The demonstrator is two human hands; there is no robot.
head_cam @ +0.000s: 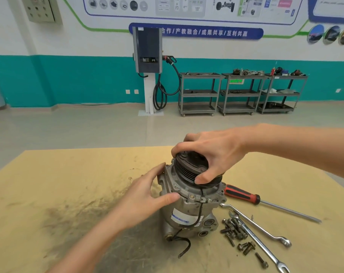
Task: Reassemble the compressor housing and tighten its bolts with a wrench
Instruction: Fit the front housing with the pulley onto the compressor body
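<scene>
I saw the grey compressor (189,203) standing upright on the desk (68,184), my right hand (212,154) grasping its dark pulley (189,170), my left hand (145,196) gripping its flange.

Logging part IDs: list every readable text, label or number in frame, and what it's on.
"合作/产教融合/成果共享/互利共赢": blue wall banner, start hidden behind the charger.
Compressor white label: too blurred to read.
Wall posters: too small to read.
Green tag on middle cart: illegible.
Wrenches: no readable marks.

Left hand (145,198) fingers spread and gripping, right hand (210,152) clawed downward, both forearms bare
</scene>
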